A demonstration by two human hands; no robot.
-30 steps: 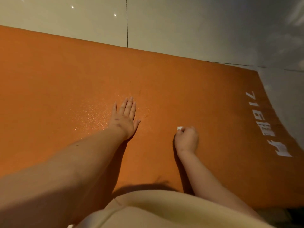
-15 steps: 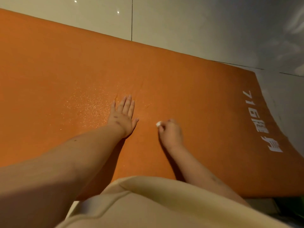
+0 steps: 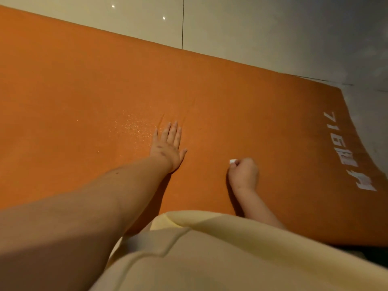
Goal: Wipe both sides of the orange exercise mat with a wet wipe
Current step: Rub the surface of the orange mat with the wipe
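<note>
We see the fingers (image 3: 173, 133) of the left hand (image 3: 168, 147) straight and close together, palm down and pressing flat on the orange exercise mat (image 3: 84, 91). The right hand (image 3: 243, 174) is curled into a fist on the mat, to the right of the left hand and apart from it. It grips a small white wet wipe (image 3: 232, 161), of which only a corner shows past the knuckles.

The mat lies spread on a floor of pale glossy tiles (image 3: 262, 34), which carry small reflected points of light and one dark grout line. Just left of the left fingers we note a glistening, speckled patch (image 3: 134, 127) on the matte surface, and faint creases above the fingertips. White printed characters (image 3: 346, 154) run along the mat's right end.

The far edge runs diagonally from upper left to right. The right end curves down to the near edge. Wide bare orange surface extends to the left and beyond both hands. A cream garment (image 3: 210, 253) covers the near foreground.
</note>
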